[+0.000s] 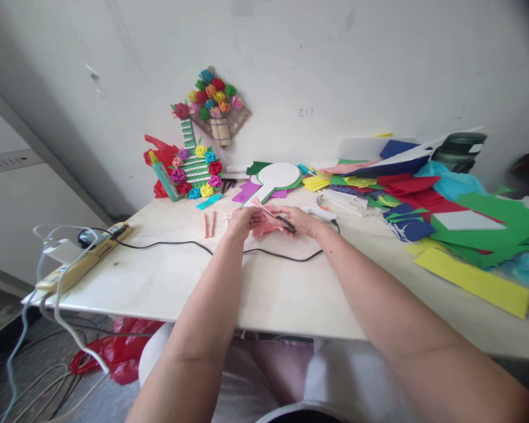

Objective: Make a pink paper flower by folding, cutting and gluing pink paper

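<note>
Trousers of light grey colour, below the near edge of the desk. To the left of them, on the grey floor, red plastic bag and tangled cables. Along the left edge of the desk, yellowish power strip; from its side, black cord, crossing the pale top toward the right. Behind this cord, around the middle between left and right edges, pink paper, held in bent, narrow fingers of the left hand. In the right hand, fingers closed around the black handle, scissors, blades over the paper; cannot tell whether cutting. Just left of the left hand, two thin pink rolls. Toward the right edge, yellow strip, then heaped sheets in green, red, blue. Nearer to the far edge, white round shape with handle, bordered in green. Close to the far left corner, green glue bottle and guitar-shaped panel with paper flowers, upright. Higher, against the whitish wall, flower bunch in stick holder.
</note>
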Demonstrator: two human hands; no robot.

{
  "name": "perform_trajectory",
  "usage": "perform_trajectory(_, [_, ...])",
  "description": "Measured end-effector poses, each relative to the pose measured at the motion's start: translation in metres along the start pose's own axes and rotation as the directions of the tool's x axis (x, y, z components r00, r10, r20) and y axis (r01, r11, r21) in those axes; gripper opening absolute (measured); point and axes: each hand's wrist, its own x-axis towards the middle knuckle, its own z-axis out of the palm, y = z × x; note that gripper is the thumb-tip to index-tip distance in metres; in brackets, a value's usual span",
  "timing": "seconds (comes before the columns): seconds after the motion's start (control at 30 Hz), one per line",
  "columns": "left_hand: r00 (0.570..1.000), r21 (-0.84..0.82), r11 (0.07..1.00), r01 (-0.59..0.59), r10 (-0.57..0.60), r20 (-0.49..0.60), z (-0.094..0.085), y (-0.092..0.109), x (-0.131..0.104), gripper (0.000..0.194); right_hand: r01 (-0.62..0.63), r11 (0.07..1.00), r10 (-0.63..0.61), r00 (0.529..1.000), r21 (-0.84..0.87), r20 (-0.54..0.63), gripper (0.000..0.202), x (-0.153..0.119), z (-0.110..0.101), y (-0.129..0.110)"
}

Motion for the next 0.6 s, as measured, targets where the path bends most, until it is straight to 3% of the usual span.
perform_trajectory(0.6, [1.000,0.009,1.000,-0.016,0.016,0.006,-0.0005,-0.0021,0.0025,0.011,0.040,0.999,-0.041,0.999,-0.027,-0.030,0.041,0.0066,-0.0012,0.0090])
